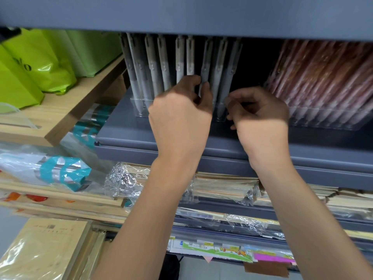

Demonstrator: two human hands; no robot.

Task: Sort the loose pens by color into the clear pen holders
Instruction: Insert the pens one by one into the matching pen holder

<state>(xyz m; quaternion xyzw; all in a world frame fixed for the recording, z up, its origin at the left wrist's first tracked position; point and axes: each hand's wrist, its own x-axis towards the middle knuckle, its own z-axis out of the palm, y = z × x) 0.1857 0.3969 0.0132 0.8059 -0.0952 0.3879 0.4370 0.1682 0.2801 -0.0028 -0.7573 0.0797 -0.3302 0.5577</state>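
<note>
Centre frame, on the grey shelf: left hand pinches one grey pen standing in the clear holder. Right hand, just beside, has its fingers curled at the holder's right end; grip undeterminable. Reddish pens stand upper right.

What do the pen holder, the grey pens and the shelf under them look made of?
Pen holder: clear hard plastic, probably acrylic; see-through walls with bright edges. Grey pens: matte plastic barrels, likely; no shine. Shelf: smooth blue-grey painted metal or laminate; cannot tell which.
</note>
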